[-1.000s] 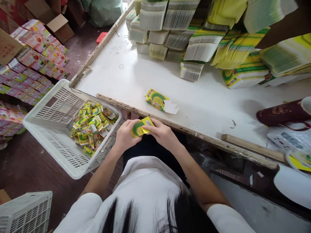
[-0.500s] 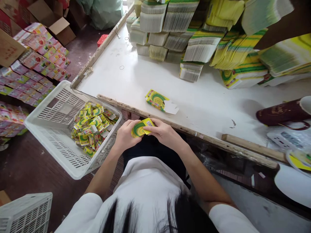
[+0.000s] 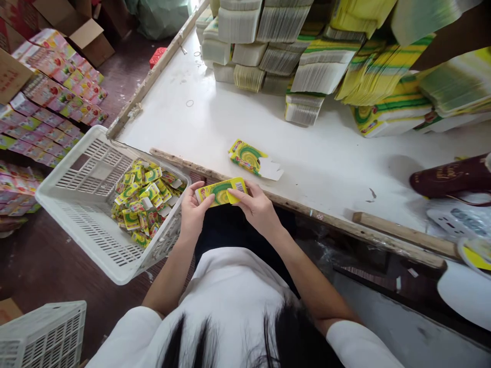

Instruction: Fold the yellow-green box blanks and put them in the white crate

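Between my two hands is a small yellow-and-green carton [image 3: 221, 193], held level above my lap at the table edge. My left hand [image 3: 193, 210] is closed on its left end, the thumb across the printed face. On the right end, by the barcode, my right hand [image 3: 258, 208] grips it between thumb and fingers. A second carton of the same print [image 3: 247, 156] lies on the table just beyond, with white flaps open at its right end. To the left stands a white plastic basket [image 3: 69, 197] holding a heap of small yellow-green cartons [image 3: 148, 197].
Stacks of flat cartons [image 3: 326, 66] line the back of the white table [image 3: 161, 117]. A dark mug [image 3: 452, 176] lies at the right beside a power strip [image 3: 447, 220]. Pink boxes [image 3: 57, 76] are piled on the floor at left. Another white basket [image 3: 49, 332] sits at lower left.
My left hand has shifted its hold to the carton's left end, so more of the printed face shows. Both hands have risen slightly with the carton. The view has turned a little.
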### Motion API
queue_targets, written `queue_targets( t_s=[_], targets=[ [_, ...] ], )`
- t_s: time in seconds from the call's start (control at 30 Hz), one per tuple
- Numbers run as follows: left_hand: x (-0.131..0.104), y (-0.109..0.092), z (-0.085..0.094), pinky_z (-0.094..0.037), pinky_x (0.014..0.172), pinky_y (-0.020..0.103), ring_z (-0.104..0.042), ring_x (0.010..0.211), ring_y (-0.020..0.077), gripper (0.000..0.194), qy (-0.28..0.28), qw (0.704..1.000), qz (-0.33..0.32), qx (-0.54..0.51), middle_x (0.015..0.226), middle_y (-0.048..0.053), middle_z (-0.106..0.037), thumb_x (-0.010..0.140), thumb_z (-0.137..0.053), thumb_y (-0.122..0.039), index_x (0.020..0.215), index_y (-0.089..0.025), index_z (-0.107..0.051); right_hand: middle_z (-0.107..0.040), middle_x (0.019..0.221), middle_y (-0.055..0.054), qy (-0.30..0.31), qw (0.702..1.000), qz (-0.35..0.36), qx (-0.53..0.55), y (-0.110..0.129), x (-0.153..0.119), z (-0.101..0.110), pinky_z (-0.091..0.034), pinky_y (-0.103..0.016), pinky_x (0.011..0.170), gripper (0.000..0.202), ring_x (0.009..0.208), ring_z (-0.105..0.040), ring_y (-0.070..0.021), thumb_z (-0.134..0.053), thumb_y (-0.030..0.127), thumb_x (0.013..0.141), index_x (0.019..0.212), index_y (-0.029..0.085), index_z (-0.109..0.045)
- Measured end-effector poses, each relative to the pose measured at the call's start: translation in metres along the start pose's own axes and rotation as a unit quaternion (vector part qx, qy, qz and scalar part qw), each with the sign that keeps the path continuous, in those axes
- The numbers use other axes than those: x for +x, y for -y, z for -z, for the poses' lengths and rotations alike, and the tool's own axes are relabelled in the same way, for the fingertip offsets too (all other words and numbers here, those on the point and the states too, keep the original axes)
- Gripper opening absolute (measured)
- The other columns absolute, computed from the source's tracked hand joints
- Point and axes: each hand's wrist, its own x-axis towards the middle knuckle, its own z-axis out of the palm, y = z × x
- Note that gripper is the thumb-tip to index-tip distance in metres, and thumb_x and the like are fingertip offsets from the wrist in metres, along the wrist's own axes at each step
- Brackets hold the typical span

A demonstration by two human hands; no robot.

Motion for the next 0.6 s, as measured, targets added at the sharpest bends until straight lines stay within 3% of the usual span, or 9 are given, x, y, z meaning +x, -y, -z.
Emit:
queue_targets(
  t_s=[0.17, 0.3, 0.43, 0.6],
  targets=[
    [-0.004, -0.006, -0.007, -0.059, 0.071, 0.030, -0.069, 0.071, 0.0149, 0.045, -0.009, 0.999, 0.032, -0.031, 0.084, 0.001, -0.071, 0.067, -0.081, -0.032, 0.105, -0.019, -0.061, -0.052, 0.140, -0.010, 0.032, 0.999, 0.018, -0.022, 0.003, -0.003, 0.005, -0.051, -0.047, 0.106, 0.028, 0.122, -0.059, -0.0272, -0.055, 0.028, 0.096, 0.117, 0.032, -0.072],
    [-0.004, -0.013, -0.003, -0.059, 0.072, 0.030, -0.070, 0.073, 0.0158, 0.042, 0.006, 0.999, 0.034, -0.012, 0.084, 0.002, -0.073, 0.068, -0.080, -0.030, 0.105, -0.018, -0.064, -0.051, 0.145, -0.009, 0.058, 0.997, 0.040, 0.007, 0.001, -0.004, 0.010, -0.049, -0.048, 0.108, 0.031, 0.130, -0.054, -0.0283, -0.056, 0.025, 0.095, 0.122, 0.031, -0.070],
    [-0.010, -0.017, 0.000, -0.059, 0.077, 0.031, -0.070, 0.083, 0.0176, 0.036, 0.047, 0.998, 0.011, 0.044, 0.094, 0.003, -0.073, 0.073, -0.075, -0.031, 0.106, -0.019, -0.067, -0.059, 0.138, -0.007, 0.006, 0.999, 0.020, 0.030, 0.002, -0.001, 0.008, -0.050, -0.045, 0.107, 0.035, 0.125, -0.059, -0.0256, -0.052, 0.027, 0.098, 0.130, 0.034, -0.064],
    [-0.013, -0.016, -0.004, -0.058, 0.073, 0.030, -0.068, 0.078, 0.0171, 0.036, 0.039, 0.996, -0.004, 0.075, 0.090, 0.002, -0.072, 0.076, -0.074, -0.035, 0.108, -0.019, -0.068, -0.063, 0.134, -0.007, -0.009, 0.998, -0.004, 0.068, 0.006, 0.002, -0.001, -0.055, -0.044, 0.100, 0.048, 0.119, -0.062, -0.0271, -0.055, 0.038, 0.096, 0.144, 0.033, -0.050]
  ],
)
